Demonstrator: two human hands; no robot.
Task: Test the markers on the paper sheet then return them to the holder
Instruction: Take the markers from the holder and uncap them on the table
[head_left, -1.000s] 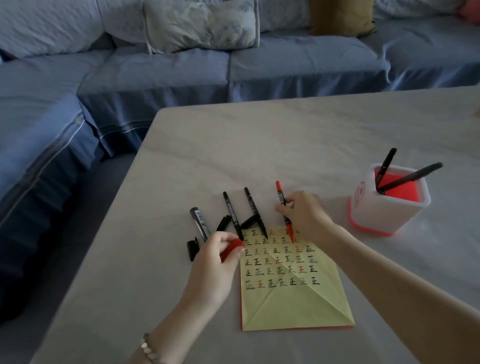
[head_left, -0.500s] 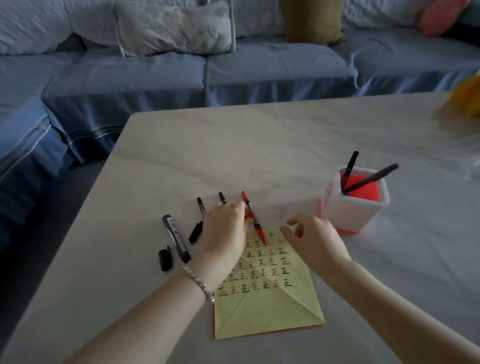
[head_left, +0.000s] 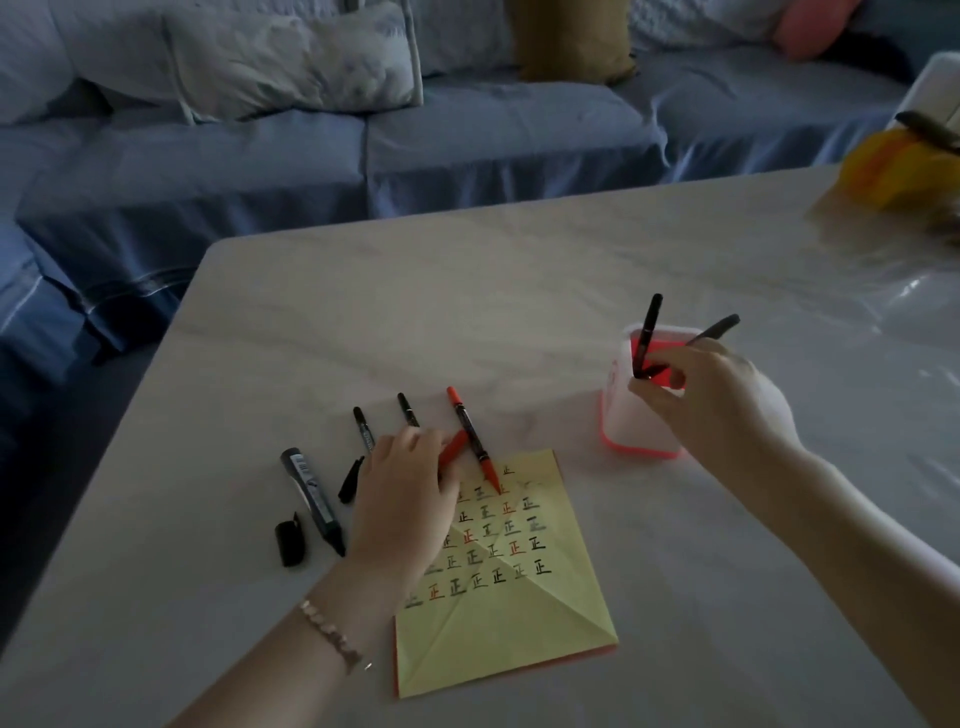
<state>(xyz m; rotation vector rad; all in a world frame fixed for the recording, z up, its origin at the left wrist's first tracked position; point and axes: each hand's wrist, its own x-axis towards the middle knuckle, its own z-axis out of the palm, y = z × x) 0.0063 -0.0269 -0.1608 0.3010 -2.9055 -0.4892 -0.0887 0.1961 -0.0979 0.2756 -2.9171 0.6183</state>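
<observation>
A yellow paper sheet covered with small test marks lies on the table. An uncapped red marker rests with its tip on the sheet's top edge. My left hand lies beside it, fingers closed on the red cap. The white holder with a red inside stands to the right. My right hand pinches a black marker standing in the holder. A second black marker leans in it.
Left of the sheet lie two thin black markers, a thick black marker, its cap and a small black cap. A yellow object sits at the table's far right. A blue sofa runs behind.
My right hand let go of the red marker, which now lies on the table, and moved right to the holder. My left hand carried the red cap up beside the red marker.
</observation>
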